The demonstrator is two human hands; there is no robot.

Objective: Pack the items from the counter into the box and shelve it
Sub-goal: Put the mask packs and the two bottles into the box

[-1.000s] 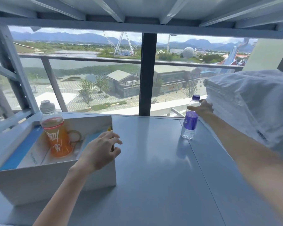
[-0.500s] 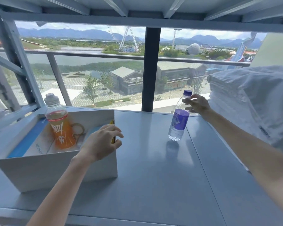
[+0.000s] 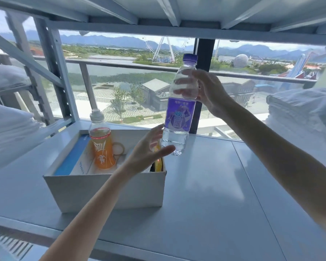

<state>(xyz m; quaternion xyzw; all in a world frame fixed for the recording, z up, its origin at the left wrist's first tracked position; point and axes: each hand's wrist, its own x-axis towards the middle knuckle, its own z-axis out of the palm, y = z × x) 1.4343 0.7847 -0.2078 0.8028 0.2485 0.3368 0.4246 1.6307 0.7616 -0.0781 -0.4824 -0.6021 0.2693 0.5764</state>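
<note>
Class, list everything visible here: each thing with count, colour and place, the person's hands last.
Water bottle: one, clear with purple label and cap, held aloft near the box's right wall.
Orange drink bottle: one, orange, upright in the box.
Box: one, white, open, on the shelf.
Flat pack: one, blue and white, in the box's left side.
Clear ring: one, behind the orange drink bottle.
Yellow packet: one, inside the box's right wall.
Folded towels: several stacks, white, right and left.
Shelf: one, pale grey.
Right hand: one, grips the water bottle's upper part.
Left hand: one, open, near the water bottle's base.
</note>
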